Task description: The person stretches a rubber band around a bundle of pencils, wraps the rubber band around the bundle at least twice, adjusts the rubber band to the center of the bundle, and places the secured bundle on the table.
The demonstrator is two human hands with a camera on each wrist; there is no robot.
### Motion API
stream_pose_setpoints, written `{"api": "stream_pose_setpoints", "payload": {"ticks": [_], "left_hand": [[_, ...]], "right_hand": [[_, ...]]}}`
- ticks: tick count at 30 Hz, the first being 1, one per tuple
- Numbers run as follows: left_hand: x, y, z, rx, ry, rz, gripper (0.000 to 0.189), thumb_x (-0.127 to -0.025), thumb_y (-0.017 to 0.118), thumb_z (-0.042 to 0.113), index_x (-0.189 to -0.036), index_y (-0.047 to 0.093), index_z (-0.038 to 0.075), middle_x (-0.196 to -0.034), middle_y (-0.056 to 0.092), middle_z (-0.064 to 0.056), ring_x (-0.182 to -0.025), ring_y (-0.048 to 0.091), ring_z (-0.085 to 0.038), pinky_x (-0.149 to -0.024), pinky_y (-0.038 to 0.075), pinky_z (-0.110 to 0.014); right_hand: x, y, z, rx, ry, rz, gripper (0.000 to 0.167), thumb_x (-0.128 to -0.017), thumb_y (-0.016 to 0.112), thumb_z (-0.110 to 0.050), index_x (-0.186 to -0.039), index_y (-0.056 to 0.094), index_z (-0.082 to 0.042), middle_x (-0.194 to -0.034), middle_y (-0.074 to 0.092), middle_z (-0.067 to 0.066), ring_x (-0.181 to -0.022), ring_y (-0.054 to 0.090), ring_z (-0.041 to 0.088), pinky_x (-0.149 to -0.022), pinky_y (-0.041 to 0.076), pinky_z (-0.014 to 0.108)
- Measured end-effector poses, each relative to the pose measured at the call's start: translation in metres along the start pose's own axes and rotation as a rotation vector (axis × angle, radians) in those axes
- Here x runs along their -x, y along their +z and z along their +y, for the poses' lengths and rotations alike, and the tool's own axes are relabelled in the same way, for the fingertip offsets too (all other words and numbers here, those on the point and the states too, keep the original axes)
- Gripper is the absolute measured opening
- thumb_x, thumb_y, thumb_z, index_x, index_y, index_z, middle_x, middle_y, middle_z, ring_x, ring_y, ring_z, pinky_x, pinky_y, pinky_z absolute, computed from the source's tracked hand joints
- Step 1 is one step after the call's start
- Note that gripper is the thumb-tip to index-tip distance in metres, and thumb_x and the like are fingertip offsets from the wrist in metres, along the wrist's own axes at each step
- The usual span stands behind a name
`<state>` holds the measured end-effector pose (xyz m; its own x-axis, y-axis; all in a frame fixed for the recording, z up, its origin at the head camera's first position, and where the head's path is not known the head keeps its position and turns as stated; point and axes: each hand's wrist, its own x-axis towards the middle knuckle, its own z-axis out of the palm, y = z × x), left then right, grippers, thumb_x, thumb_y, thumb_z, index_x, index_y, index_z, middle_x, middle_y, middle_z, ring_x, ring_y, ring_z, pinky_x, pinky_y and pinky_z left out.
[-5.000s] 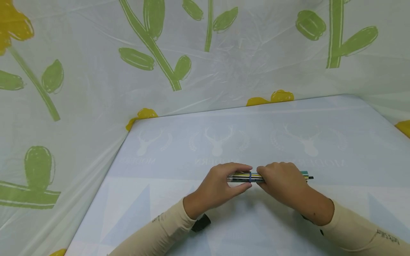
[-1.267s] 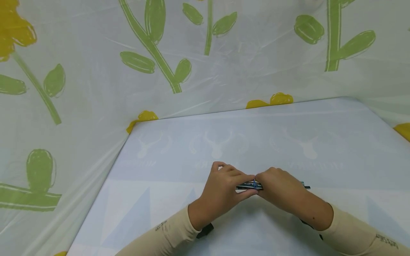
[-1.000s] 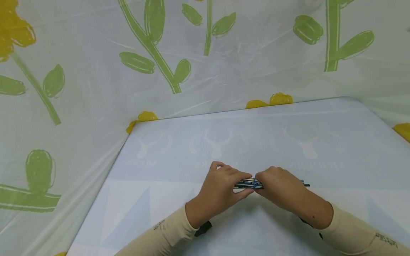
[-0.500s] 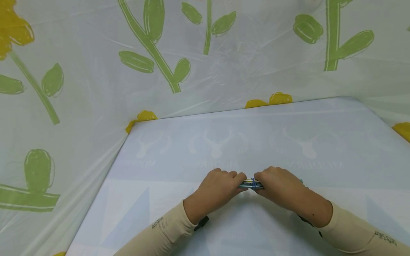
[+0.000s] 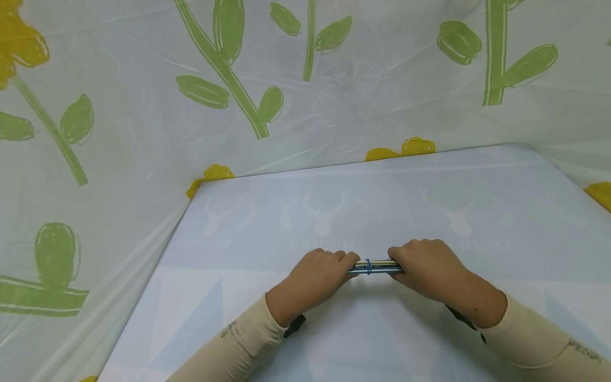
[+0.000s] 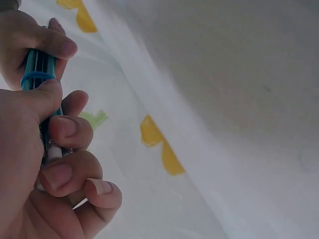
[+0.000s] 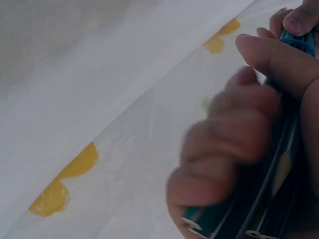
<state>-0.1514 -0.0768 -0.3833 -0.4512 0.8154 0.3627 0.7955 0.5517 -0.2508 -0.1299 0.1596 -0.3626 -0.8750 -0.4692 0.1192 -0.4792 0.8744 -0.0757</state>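
Note:
A bundle of pencils (image 5: 381, 266) lies crosswise between my two hands, held above the table. A blue rubber band (image 5: 368, 266) circles it near its visible middle, closer to my left hand. My left hand (image 5: 312, 278) grips the left part; in the left wrist view its thumb presses beside the band (image 6: 37, 75) and its fingers curl around the pencils. My right hand (image 5: 431, 268) grips the right part. The right wrist view shows pencil ends (image 7: 199, 223) below the blurred curled fingers. Both palms hide much of the bundle.
The table (image 5: 267, 212) has a pale cloth printed with deer heads and triangles. Behind and to the left hangs a whitish sheet (image 5: 138, 132) with green stems and yellow flowers, meeting the table's edge. A dark wrist device (image 5: 294, 326) shows under the left wrist.
My left fingers, spread around the band earlier, now curl over the pencils left of it. The hands have drawn apart, baring more of the bundle, and the band has shifted left in view.

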Motion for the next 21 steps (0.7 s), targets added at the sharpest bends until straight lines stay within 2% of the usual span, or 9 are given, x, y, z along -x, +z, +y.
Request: {"api": "stream_pose_setpoints", "payload": {"ticks": [5, 9, 15, 21], "left_hand": [[0.000, -0.001, -0.003, 0.012, -0.012, -0.009, 0.021, -0.096, 0.067, 0.036, -0.105, 0.060, 0.018, -0.071, 0.062, 0.011, -0.055, 0.051, -0.002, -0.051, 0.035, -0.018], [-0.001, -0.002, -0.002, 0.041, -0.035, -0.021, 0.026, -0.095, 0.067, 0.041, -0.110, 0.064, 0.020, -0.078, 0.064, 0.013, -0.062, 0.056, -0.001, -0.057, 0.036, -0.019], [-0.003, 0.000, 0.002, 0.089, -0.048, 0.015, 0.028, -0.095, 0.067, 0.044, -0.111, 0.067, 0.021, -0.085, 0.067, 0.014, -0.070, 0.061, -0.001, -0.067, 0.042, -0.022], [-0.004, 0.002, 0.007, 0.099, -0.051, 0.051, 0.028, -0.093, 0.069, 0.044, -0.110, 0.070, 0.021, -0.087, 0.069, 0.013, -0.076, 0.066, -0.002, -0.071, 0.043, -0.023]], "right_hand": [[-0.001, 0.001, 0.001, 0.000, 0.010, -0.011, 0.031, -0.082, 0.077, -0.016, -0.068, 0.050, -0.020, -0.057, 0.043, -0.009, -0.052, 0.036, 0.008, -0.047, 0.029, 0.024], [-0.001, 0.002, 0.000, 0.003, 0.002, 0.000, 0.031, -0.083, 0.077, -0.016, -0.068, 0.050, -0.020, -0.057, 0.043, -0.009, -0.052, 0.035, 0.008, -0.047, 0.028, 0.024], [0.001, 0.004, -0.003, 0.009, -0.028, 0.017, 0.030, -0.082, 0.078, -0.014, -0.068, 0.052, -0.019, -0.056, 0.043, -0.009, -0.051, 0.034, 0.007, -0.046, 0.027, 0.022], [0.002, 0.006, -0.006, 0.028, -0.042, 0.037, 0.032, -0.081, 0.079, -0.015, -0.067, 0.051, -0.018, -0.055, 0.042, -0.010, -0.050, 0.033, 0.007, -0.046, 0.027, 0.023]]}}
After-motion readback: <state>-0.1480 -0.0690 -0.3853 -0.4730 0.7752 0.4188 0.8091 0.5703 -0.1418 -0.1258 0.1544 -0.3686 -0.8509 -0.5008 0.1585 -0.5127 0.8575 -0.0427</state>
